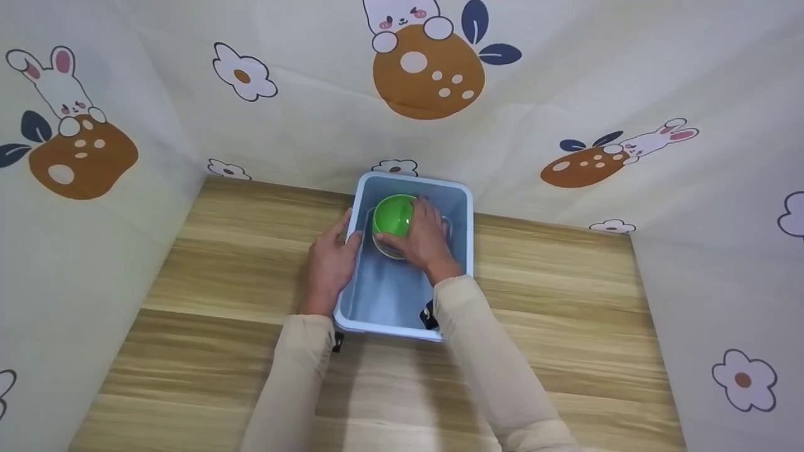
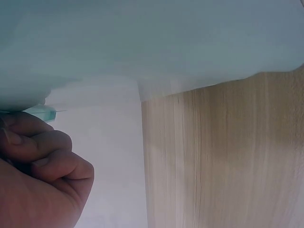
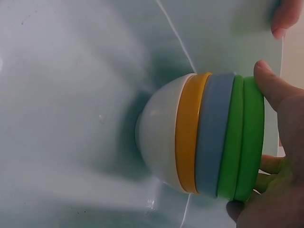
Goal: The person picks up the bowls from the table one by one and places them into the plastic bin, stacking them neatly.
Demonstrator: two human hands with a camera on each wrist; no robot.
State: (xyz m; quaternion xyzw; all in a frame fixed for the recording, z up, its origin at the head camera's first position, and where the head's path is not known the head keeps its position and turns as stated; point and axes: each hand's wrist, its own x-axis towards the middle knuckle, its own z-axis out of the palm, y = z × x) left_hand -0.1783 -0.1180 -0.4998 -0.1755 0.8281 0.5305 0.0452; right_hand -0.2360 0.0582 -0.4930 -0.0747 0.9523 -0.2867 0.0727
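Note:
A stack of nested bowls stands in the far half of a light blue plastic bin (image 1: 389,295). The topmost is a green bowl (image 1: 391,216). My right hand (image 1: 428,237) reaches into the bin and grips the green rim, thumb on one side and fingers on the other. Below the green, the right wrist view shows a blue bowl (image 3: 213,135), an orange bowl (image 3: 186,133) and a whitish bowl (image 3: 159,135) at the bottom. Against the bin's left side, my left hand (image 1: 330,265) holds the rim, its thumb over the edge and its fingers outside.
The bin stands on a wood-grain table (image 1: 232,276), its far end close to a cloth backdrop (image 1: 301,138) printed with rabbits and flowers. Similar cloth hangs at the left and right. Table surface shows on both sides of the bin.

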